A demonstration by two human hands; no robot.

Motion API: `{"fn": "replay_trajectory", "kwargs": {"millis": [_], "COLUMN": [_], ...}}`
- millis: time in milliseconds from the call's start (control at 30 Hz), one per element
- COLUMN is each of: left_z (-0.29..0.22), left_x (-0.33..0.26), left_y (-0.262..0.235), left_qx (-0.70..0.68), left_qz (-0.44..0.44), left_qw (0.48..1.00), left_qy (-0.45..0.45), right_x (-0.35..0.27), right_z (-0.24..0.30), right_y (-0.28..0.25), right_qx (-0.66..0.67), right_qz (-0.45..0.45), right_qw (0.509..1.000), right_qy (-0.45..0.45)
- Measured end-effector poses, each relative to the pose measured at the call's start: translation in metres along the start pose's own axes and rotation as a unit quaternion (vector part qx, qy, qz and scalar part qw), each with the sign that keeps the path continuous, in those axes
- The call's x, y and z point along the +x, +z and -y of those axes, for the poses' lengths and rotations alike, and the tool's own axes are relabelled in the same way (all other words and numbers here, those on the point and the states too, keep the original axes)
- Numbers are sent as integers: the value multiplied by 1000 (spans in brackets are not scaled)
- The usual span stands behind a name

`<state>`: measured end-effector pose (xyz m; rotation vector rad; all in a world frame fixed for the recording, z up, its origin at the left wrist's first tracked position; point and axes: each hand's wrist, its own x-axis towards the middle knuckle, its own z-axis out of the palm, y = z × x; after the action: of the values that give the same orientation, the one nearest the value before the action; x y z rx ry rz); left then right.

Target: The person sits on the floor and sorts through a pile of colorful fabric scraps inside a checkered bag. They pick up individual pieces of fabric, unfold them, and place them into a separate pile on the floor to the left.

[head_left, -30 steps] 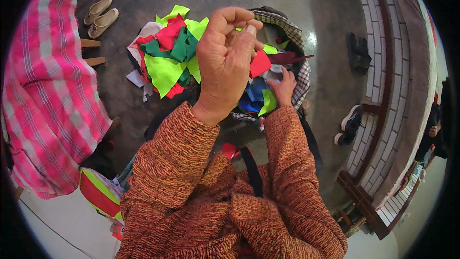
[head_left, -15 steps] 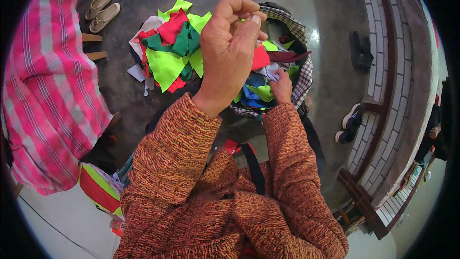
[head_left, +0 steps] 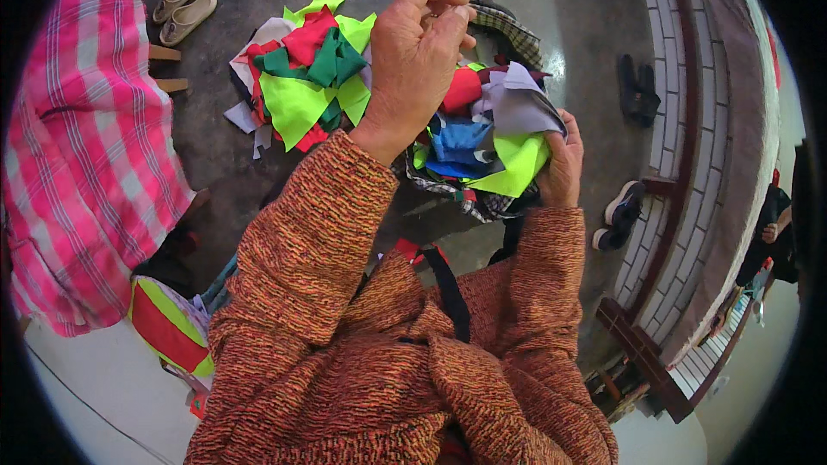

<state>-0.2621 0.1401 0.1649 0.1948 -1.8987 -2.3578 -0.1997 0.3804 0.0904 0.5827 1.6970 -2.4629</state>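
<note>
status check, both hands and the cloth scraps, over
Left hand raised, fingertips pinched together, contents not visible. Right hand gripping a bundle of cloth scraps. Scrap pile on floor beyond. Nothing blocking.

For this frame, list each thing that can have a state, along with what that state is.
left hand: raised, fingertips pinched together; what they pinch is too small to tell.
right hand: closed on a bundle of cloth scraps.
bundle of cloth scraps: bunched, held up off the floor.
pile of scraps: loose on the floor, green and red pieces overlapping.
beige shoes: paired, side by side on the floor.
pink checked cloth: spread out, draped.
</note>
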Motion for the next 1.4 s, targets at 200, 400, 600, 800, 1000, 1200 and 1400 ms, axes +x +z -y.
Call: {"fn": "replay_trajectory", "kwargs": {"millis": [200, 400, 600, 800, 1000, 1200, 1400], "left_z": [9, 35, 43, 35, 48, 47, 44], "left_x": [0, -4, -19, -25, -23, -21, -20], "left_y": [9, 15, 36, 56, 62, 58, 51], "left_qx": [50, 175, 207, 134, 91, 37, 90], "left_qz": [40, 149, 259, 314, 211, 209, 235], "left_qw": [997, 970, 932, 921, 960, 962, 961], "left_qy": [-50, -82, -147, -190, -162, -170, -116], "right_x": [7, -10, -14, -16, -18, -18, -17], "right_z": [-9, 1, 12, 18, 21, 28, 28], "right_y": [21, 34, 32, 31, 27, 34, 34], "right_qx": [121, 197, 213, 182, 98, 84, 210], "right_qz": [-33, -53, -36, -33, 10, 26, 31], "right_qw": [992, 977, 974, 983, 995, 996, 977], "right_qy": [2, 59, 75, 7, -20, -25, 25]}}
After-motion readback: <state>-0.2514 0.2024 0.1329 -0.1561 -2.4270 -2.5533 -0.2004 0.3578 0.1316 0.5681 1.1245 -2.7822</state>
